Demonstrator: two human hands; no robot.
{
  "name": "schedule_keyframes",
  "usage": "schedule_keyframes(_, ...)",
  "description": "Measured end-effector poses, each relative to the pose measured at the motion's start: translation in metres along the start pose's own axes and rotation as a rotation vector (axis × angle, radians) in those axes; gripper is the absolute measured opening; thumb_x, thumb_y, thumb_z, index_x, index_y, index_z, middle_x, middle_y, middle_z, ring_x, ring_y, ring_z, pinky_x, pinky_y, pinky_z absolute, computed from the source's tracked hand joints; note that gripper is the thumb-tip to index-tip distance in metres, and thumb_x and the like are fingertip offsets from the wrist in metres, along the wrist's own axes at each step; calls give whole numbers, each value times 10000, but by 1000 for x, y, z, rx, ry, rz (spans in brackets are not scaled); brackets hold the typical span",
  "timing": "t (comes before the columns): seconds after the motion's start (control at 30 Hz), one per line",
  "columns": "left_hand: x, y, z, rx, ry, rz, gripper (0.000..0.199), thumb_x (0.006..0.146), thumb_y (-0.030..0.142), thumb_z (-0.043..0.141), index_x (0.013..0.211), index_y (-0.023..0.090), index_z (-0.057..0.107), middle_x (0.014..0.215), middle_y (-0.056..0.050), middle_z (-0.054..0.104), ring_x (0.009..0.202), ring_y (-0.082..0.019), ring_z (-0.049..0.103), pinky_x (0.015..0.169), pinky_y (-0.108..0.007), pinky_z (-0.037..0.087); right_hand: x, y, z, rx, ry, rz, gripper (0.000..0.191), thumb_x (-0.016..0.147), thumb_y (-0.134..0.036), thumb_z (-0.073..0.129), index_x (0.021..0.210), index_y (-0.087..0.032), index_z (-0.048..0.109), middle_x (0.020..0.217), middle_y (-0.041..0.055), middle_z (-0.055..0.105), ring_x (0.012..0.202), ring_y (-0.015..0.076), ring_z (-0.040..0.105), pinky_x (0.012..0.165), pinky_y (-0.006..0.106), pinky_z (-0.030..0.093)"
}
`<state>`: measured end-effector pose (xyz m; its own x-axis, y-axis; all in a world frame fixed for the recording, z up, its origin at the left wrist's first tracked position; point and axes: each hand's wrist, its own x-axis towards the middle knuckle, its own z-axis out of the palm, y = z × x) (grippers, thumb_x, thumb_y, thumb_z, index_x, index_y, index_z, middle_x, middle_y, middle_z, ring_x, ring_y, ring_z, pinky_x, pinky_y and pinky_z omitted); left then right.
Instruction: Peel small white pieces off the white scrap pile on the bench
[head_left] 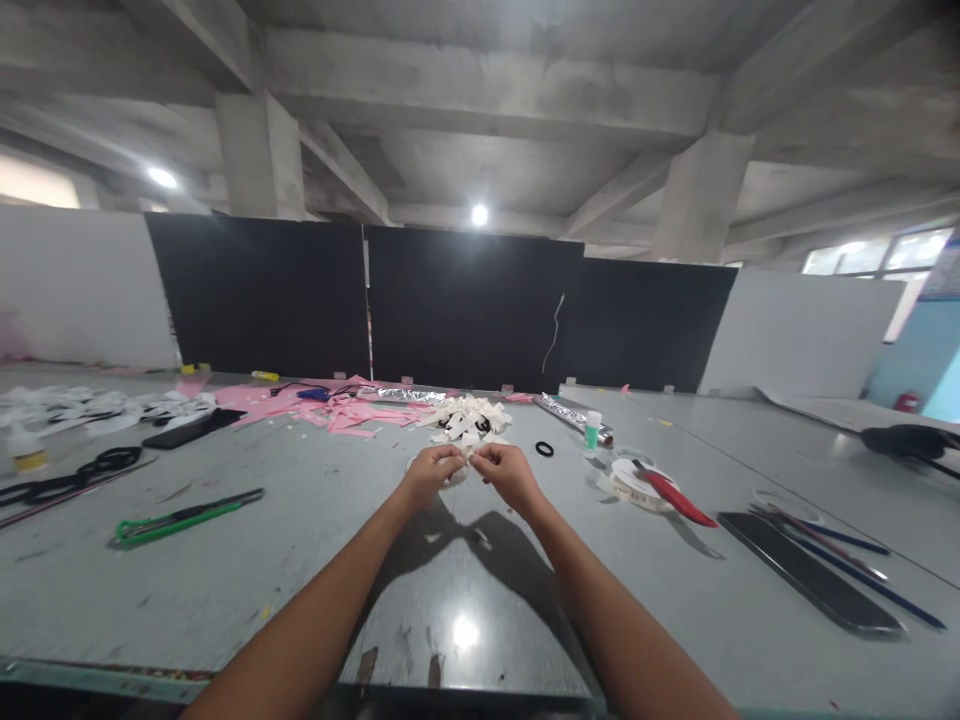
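Over the middle of the grey table (337,560), my left hand (431,474) and my right hand (508,472) meet, fingertips pinched close together. Between them shows a small off-white piece (469,453), which looks like a bit of ribbon; its shape is mostly covered by the fingers. Just beyond the hands lies a heap of cream strips (466,412) with some black bits in it. A round pale thing (452,480) is partly hidden behind my left hand. To the right of my right hand sits a black ring (544,449).
On the right are a ribbon roll (637,484) with a red-handled tool (679,498) across it, a glue stick (592,430), a foil roll (574,416) and a dark flat case (810,575). Leftward lie a green cutter (187,517), pink strips (337,415) and white strips (97,408).
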<state>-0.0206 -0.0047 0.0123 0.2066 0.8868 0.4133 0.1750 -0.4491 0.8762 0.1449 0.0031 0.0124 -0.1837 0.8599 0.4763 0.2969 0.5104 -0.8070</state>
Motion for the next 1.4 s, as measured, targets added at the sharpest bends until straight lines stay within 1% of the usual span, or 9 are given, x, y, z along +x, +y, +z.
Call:
schedule_keyframes(0.13,1,-3,-3,75,-25,39,266,727,400,554,650,147,587,561,25,476,575,-112,421,582,-235,338,-1,1,0,-69,-3,-7,233,721,-370,587,672,-147,630,497,-26,519,458,109,457,475,214,347)
schedule_keyframes(0.33,0,-4,-3,174,-5,12,275,726,407,561,675,144,622,548,28,494,565,-116,440,585,-240,341,-4,-7,-1,-230,23,-61,213,723,-307,558,595,-147,613,471,-17,525,474,109,462,484,208,317)
schedule_keyframes(0.5,2,-1,-1,123,40,-39,306,684,446,582,621,147,604,539,28,485,554,-114,434,573,-244,346,-5,-12,-1,-88,-11,3,216,723,-328,557,645,-139,627,505,-8,556,474,118,525,472,200,345)
schedule_keyframes(0.67,5,-1,-4,-30,-11,-57,335,652,475,612,593,147,576,531,35,465,536,-94,403,557,-238,341,-8,-17,-2,113,-65,74,253,713,-383,599,690,-134,637,577,8,609,510,130,576,495,205,409)
schedule_keyframes(0.83,4,-2,-4,-71,-32,-114,350,650,495,623,599,157,545,524,54,412,494,-72,350,503,-218,289,-8,-20,-2,175,-89,130,260,703,-385,631,680,-126,651,612,20,621,510,116,565,509,212,446)
schedule_keyframes(0.97,4,-2,-6,-24,-13,-68,296,683,442,610,624,154,577,536,52,442,516,-78,377,539,-223,325,-8,-20,-3,195,-86,173,260,702,-376,648,696,-116,661,594,18,605,495,108,553,465,200,430)
schedule_keyframes(1.13,4,-2,-8,54,-12,24,285,702,423,596,629,148,598,575,33,511,595,-110,451,632,-245,368,-8,-21,-3,273,-100,191,288,673,-391,692,732,-110,675,627,8,605,518,102,556,505,219,469)
schedule_keyframes(1.3,4,-2,-8,107,17,34,313,707,452,585,646,147,623,561,26,519,578,-119,458,596,-238,362,-8,-20,-3,307,-108,186,309,658,-407,706,739,-110,674,643,8,615,538,105,556,538,237,494)
schedule_keyframes(1.4,4,-2,-7,134,64,10,343,685,473,614,722,136,665,585,20,548,552,-114,452,566,-236,347,-9,-21,-4,292,-93,182,272,667,-383,685,730,-118,674,638,4,614,534,106,556,542,235,492)
